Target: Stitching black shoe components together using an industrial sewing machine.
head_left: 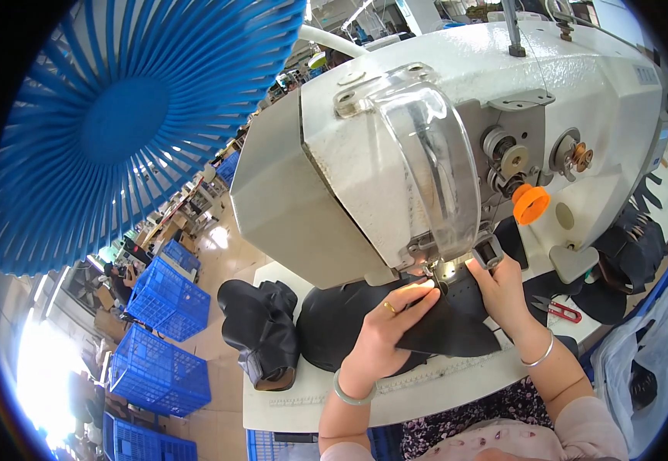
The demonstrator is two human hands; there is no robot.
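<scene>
A white industrial sewing machine [349,161] fills the middle, its needle area lit low down under a clear plastic guard [434,169]. Beneath the needle lies a black leather piece [449,326], with a pointed corner toward me. My left hand [388,323] pinches this piece just left of the needle, fingertips pressed close together near the presser foot. On the other side, my right hand [503,296] grips the leather with its thumb near the needle plate; its other fingers are partly hidden behind a metal part of the machine.
Black leather pieces [261,330] lie bunched at the table's left edge, with more [630,250] at the right. Red-handled thread snips [557,309] rest right of my right hand. A large blue fan [130,115] hangs upper left. Blue crates [161,369] stand on the floor.
</scene>
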